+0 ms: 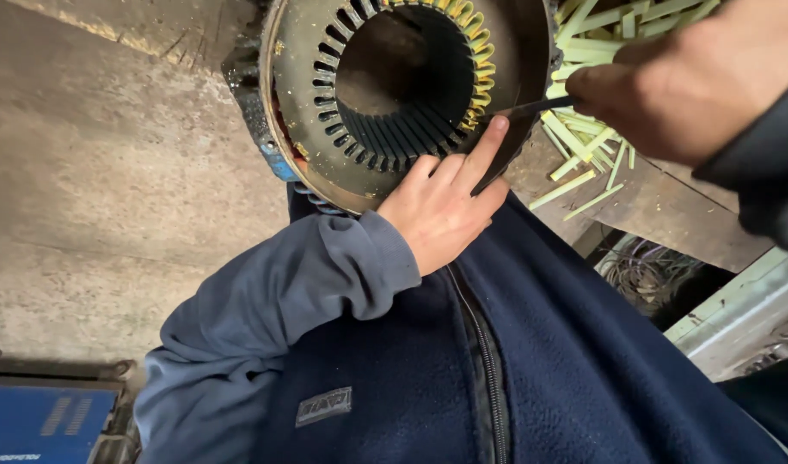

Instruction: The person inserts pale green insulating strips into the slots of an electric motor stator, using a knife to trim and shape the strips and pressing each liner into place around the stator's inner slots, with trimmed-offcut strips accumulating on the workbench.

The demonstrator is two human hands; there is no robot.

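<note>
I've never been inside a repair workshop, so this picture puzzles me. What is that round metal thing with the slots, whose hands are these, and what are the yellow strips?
The single picture comes from a camera worn on the person's head, looking down over their blue fleece jacket. The round thing is a heavy metal ring with narrow slots around its inner opening, some lined with yellowish strips. The left hand rests on the ring's face, forefinger stretched toward the slots. The right hand grips a thin dark tool whose tip points at a slot. More loose yellow-green strips lie piled on the worn wooden bench beside the ring.
</note>
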